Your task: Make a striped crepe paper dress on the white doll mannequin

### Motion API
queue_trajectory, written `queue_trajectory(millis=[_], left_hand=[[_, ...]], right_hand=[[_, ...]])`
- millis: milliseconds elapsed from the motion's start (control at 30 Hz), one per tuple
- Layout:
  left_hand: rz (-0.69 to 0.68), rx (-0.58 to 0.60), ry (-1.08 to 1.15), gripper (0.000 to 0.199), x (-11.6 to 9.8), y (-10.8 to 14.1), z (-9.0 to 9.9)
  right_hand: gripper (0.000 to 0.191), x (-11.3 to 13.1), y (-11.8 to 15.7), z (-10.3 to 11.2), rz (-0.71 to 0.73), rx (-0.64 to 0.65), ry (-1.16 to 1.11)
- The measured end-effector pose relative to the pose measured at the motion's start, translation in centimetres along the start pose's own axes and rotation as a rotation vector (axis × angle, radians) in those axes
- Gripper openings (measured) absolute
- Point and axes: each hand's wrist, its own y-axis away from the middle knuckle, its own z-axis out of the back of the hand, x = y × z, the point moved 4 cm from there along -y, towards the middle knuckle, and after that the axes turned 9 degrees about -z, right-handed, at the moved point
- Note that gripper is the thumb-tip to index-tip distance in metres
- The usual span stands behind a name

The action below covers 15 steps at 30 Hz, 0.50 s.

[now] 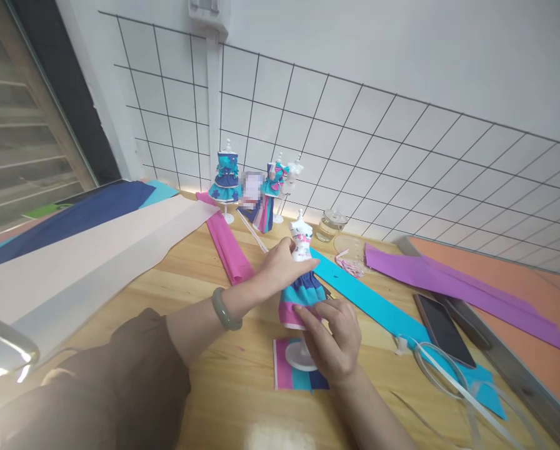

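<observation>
A miniature white dress form (301, 232) with a pink-patterned bodice stands upright in front of me. Around its waist, my left hand (284, 267) is closed, the thumb lying across the top of the skirt. The doll skirt (303, 292) is gathered, in navy, turquoise and pink bands. At its lower right side, my right hand (335, 334) pinches the fabric near the hem; what lies behind these fingers is hidden. The round white base (299, 356) rests on a striped piece of fabric (284, 369), partly covered by my right hand.
Behind stand dressed miniature forms (227, 175) and a glass jar (330, 225). Pink cloth (230, 250), a turquoise strip (364, 294), purple cloth (449, 281), a phone (444, 328) and clear tubing-like coils (442, 369) lie around. A wire grid (336, 125) lines the wall.
</observation>
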Motion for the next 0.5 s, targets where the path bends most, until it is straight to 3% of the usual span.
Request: queue_trajectory(millis=[267,500], left_hand=[[0.026,-0.022,0.126,0.042,0.0,-0.8,0.5],[0.021,-0.040,0.128,0.041,0.0,-1.7,1.5]], right_hand=[[0.039,0.2,0.3,-0.1,0.135,0.023,-0.073],[0.050,-1.6,-0.6,0.0,-0.083,0.005,0.098]])
